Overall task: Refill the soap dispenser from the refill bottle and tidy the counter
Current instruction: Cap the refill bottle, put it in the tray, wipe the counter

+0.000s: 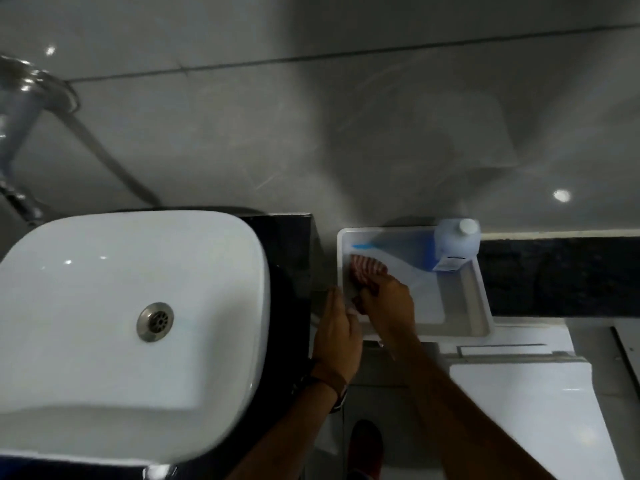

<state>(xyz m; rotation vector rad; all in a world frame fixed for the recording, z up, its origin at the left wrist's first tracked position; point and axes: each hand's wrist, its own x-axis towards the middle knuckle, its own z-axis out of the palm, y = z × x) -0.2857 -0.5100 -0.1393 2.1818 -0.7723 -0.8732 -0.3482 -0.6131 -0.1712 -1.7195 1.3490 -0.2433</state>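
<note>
While the white basin (131,306) sits idle on the left, all the action is over at the white tray (483,299) on the dark desk (561,275), pushed up against the tiled wall (311,133). The right hand (388,306) is down inside the tray, fingers curled over a red-and-white striped cloth (367,268), pinching it against the tray floor. That looks like a wiping grip to me, the cloth bunched so it can soak up drips. The left hand (337,327) lies flat and open along the tray's near-left edge, holding nothing; my read is that it braces the tray so it does not slide while the cloth works.

Over in the far right corner of the tray stands the refill bottle (457,244), upright, and well apart from both hands. It is a squat, pale translucent jug with a white cap (465,226) on top and a small label low on its side. The capped top suggests pouring is over, or not begun; I cannot tell which. Parked in the corner, it is out of the way of the wiping.

A blue-handled thing (367,247) lies just beyond the cloth, too blurred to name.

The soap dispenser? I cannot make it out anywhere in this view. The picture is smeared by motion, so fine detail is lost. On balance this looks like the tidying part.
</note>
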